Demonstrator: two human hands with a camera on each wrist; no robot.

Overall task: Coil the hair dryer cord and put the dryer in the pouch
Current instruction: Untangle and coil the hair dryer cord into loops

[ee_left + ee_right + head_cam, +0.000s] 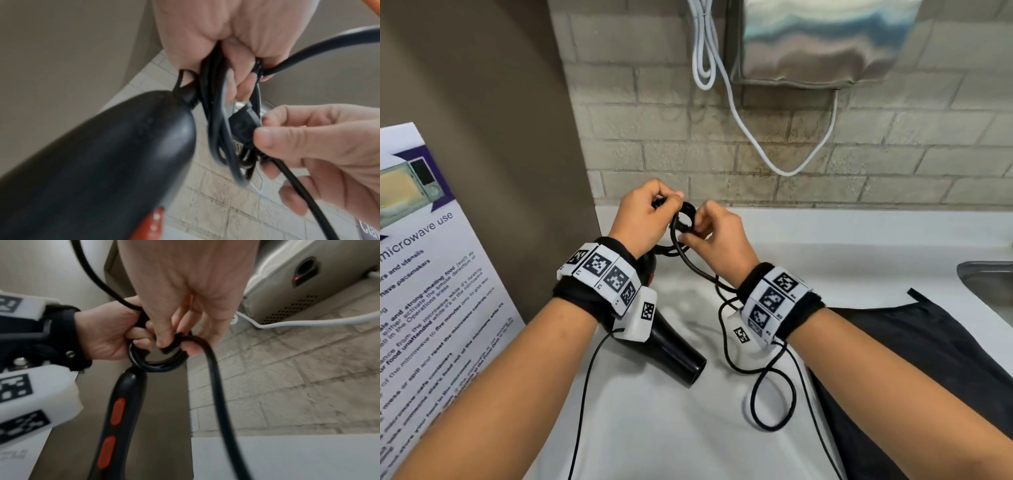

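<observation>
The black hair dryer (pixel 674 356) has its nozzle low over the white counter (pixel 654 428) and its handle (pixel 119 410), with orange-red switches, rising to my hands. My left hand (pixel 666 204) grips a small coil of the black cord (pixel 160 363) just above the handle's end. My right hand (pixel 692 233) pinches the cord at the coil's right side, on a black clip-like piece (pixel 242 126). The loose cord (pixel 767 394) hangs from there and lies in loops on the counter. The black pouch (pixel 928 359) lies flat to the right.
A microwave-use poster (pixel 431 274) leans at the left. A steel sink (pixel 989 277) is at the right edge. On the brick wall hang a metal dispenser (pixel 815 44) and a white cable (pixel 739 113). Thin wrist-camera wires trail across the counter.
</observation>
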